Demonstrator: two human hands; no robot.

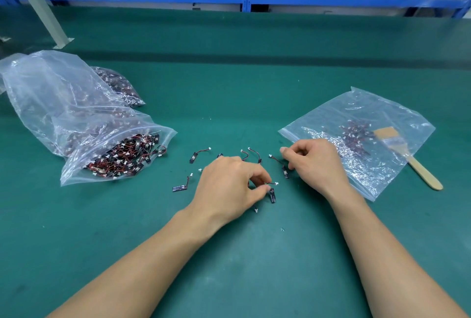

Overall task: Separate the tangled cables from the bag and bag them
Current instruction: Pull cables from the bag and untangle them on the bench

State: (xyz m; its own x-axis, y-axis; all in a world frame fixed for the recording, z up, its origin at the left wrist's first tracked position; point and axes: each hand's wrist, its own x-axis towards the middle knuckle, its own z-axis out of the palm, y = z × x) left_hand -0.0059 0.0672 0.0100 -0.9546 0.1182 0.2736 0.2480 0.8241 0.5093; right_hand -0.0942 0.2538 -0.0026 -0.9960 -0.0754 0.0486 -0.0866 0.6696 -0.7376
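Loose cables (194, 157) are being kept spread on the table (229, 75). Left of them, an open bag (76, 164) holding more cables is being rested, with further bags (51, 88) behind it. Right of them, a flat bag (356, 114) is being overlain by a brush (418, 167).

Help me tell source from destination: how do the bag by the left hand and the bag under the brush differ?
The left bag bulges with a thick heap of cables; the right bag lies flat, holding a small cluster. A brush rests on the right bag, none on the left bag. Both are clear plastic on the green table.
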